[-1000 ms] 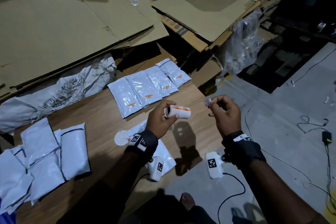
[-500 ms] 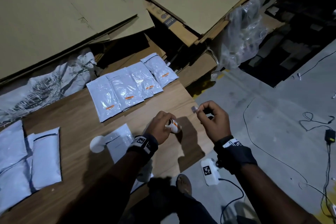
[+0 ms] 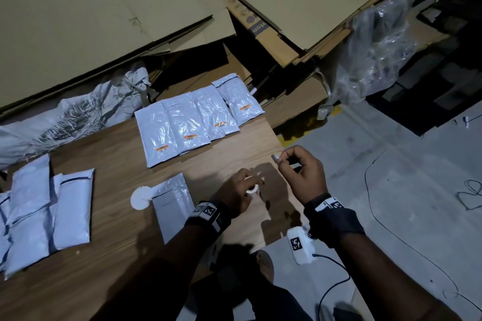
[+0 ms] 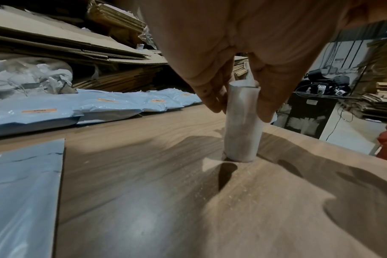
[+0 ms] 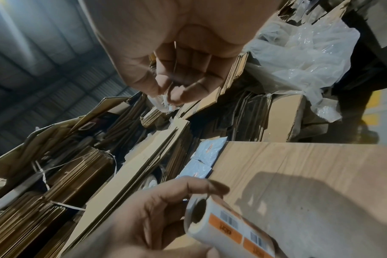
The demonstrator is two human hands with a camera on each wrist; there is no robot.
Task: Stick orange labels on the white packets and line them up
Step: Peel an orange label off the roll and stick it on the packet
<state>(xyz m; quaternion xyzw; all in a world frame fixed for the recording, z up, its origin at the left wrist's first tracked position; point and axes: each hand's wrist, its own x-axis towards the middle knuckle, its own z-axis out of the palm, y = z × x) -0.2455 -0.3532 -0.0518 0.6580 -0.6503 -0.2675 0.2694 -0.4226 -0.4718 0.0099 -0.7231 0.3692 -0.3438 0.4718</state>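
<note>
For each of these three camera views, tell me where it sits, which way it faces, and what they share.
Head: looks down at the wooden table, both forearms and hands showing.
Left wrist: low over the table, looks along the left hand standing the label roll upright.
Right wrist: looks past the right hand pinching a small white scrap.
Shared: all three show the roll and the labelled packets.

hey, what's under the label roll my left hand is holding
The label roll stands upright with its bottom end on the bare wooden table; only its shadow shows around the base. The left hand grips its top. Whatever lies directly beneath the end is covered.
</note>
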